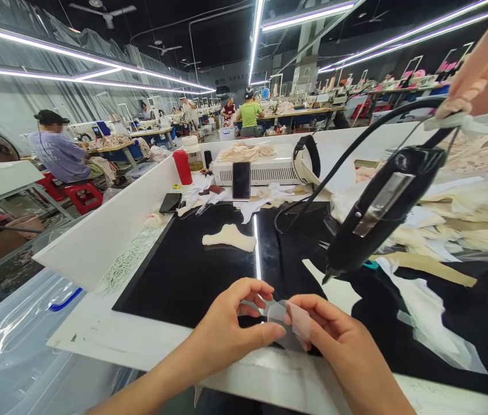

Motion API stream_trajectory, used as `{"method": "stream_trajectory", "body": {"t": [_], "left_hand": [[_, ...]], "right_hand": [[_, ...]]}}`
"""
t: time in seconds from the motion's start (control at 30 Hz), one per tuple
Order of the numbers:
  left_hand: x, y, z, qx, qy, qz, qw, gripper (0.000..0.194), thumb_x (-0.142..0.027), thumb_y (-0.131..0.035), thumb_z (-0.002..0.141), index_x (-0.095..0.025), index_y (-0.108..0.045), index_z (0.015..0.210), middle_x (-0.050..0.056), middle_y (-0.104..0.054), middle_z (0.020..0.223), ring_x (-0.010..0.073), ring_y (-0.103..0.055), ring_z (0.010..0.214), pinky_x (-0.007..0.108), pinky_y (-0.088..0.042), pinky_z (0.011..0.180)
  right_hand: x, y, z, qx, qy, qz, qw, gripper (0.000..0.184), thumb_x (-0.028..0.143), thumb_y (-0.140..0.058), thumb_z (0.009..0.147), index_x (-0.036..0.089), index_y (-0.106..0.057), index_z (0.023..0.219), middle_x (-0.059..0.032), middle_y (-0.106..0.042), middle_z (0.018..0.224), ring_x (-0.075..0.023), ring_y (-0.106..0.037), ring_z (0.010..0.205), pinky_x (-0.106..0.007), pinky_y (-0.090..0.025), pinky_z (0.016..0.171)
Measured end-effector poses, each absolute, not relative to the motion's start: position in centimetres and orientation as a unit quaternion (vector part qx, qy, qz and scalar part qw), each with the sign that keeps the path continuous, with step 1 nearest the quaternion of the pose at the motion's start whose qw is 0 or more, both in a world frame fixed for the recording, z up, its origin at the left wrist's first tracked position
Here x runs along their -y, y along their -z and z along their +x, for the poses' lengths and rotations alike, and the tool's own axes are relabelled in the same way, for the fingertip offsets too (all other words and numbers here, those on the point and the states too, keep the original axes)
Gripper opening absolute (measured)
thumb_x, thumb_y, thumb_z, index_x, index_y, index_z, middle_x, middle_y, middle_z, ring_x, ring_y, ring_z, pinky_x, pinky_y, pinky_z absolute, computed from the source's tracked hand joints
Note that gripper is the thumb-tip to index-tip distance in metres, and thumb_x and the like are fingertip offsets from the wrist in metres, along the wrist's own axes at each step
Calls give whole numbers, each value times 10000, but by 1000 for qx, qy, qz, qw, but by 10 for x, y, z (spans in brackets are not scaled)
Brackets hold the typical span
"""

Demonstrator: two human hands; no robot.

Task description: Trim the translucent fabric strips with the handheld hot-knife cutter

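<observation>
Low over the near edge of the black work mat (192, 271), my left hand (230, 323) and my right hand (334, 334) meet. Both pinch one small translucent pinkish fabric piece (289, 320) between thumb and fingers. A black hand-held tool (382, 204) hangs on its cable just above and to the right of my right hand, tip pointing down-left. A cream fabric cut piece (230, 237) lies further back on the mat.
White walls (109, 230) ring the table. A white machine (265, 167) with a phone (241, 180) leaning on it stands at the back, beside a red bottle (182, 167). Cream fabric heaps (464, 213) fill the right. A clear plastic bin (19, 340) sits lower left. Other people work at distant tables.
</observation>
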State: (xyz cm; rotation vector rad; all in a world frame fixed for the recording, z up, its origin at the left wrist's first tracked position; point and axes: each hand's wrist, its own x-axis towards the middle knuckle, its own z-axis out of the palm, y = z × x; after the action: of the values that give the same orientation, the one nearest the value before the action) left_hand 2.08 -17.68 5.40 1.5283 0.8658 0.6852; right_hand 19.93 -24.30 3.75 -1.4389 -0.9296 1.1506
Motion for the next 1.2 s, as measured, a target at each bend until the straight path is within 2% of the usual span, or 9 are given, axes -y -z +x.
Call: {"method": "stream_trajectory", "body": {"t": [0.13, 0.23, 0.37, 0.5, 0.63, 0.87, 1.0, 1.13, 1.2], "left_hand": [[181, -46, 23, -320, -285, 586, 688, 240, -341, -798, 843, -147, -697, 942, 71, -707, 1016, 197, -680, 932, 324, -534, 879], [183, -48, 22, -313, -292, 562, 708, 306, -422, -769, 892, -128, -685, 877, 80, -727, 960, 183, -684, 922, 324, -524, 909], [183, -57, 17, -328, -255, 526, 742, 387, -492, -790, 868, -150, -610, 840, 77, -754, 894, 164, -701, 866, 316, -533, 885], [182, -62, 14, -314, -185, 510, 779, 441, -518, -817, 822, -164, -556, 796, 73, -748, 797, 157, -709, 746, 314, -557, 791], [180, -64, 14, -297, -141, 515, 792, 454, -547, -800, 826, -165, -556, 814, 59, -731, 776, 146, -707, 686, 322, -567, 782], [166, -64, 8, -314, -120, 547, 766, 368, -495, -764, 867, -175, -582, 867, 17, -707, 689, 136, -678, 603, 307, -553, 731], [159, -61, 8, -355, -136, 531, 757, 312, -398, -791, 836, -159, -613, 931, 31, -735, 760, 125, -677, 653, 283, -543, 732], [154, -52, 10, -377, -184, 532, 736, 310, -272, -779, 816, -173, -607, 1055, 3, -725, 811, 131, -698, 691, 296, -553, 765], [152, -47, 11, -386, -201, 559, 705, 305, -265, -748, 836, -188, -600, 1091, -18, -700, 810, 131, -696, 669, 262, -528, 687]], "right_hand": [[247, -40, 193, 305, -535, -553, 561, 387, 573, -838, 727, 212, -758, 841, 5, -668, 715, -139, -556, 644, -238, -487, 608], [250, -34, 193, 299, -547, -547, 559, 405, 584, -842, 725, 206, -760, 845, -7, -684, 718, -149, -601, 637, -245, -522, 605], [254, -25, 208, 359, -415, -623, 558, 402, 600, -752, 826, 225, -761, 970, -37, -758, 823, -179, -673, 655, -273, -591, 658], [261, -22, 214, 440, -260, -649, 564, 338, 545, -626, 954, 274, -718, 1133, -61, -784, 1105, -209, -745, 895, -262, -613, 792], [264, -21, 199, 550, -262, -596, 523, 321, 492, -480, 1041, 308, -679, 1213, -55, -740, 1246, -218, -715, 1126, -254, -580, 905], [252, -19, 193, 547, -381, -567, 484, 245, 488, -549, 998, 273, -641, 927, 24, -663, 782, -158, -649, 715, -223, -522, 652], [246, -18, 201, 545, -368, -598, 458, 265, 500, -611, 961, 264, -645, 844, 16, -672, 766, -167, -639, 706, -231, -502, 634], [241, -14, 205, 600, -263, -618, 434, 206, 435, -596, 982, 285, -695, 883, 14, -689, 758, -171, -621, 643, -245, -504, 604], [238, -10, 207, 635, -212, -611, 422, 194, 393, -567, 1004, 293, -706, 913, 9, -704, 790, -172, -631, 648, -249, -520, 621]]}}
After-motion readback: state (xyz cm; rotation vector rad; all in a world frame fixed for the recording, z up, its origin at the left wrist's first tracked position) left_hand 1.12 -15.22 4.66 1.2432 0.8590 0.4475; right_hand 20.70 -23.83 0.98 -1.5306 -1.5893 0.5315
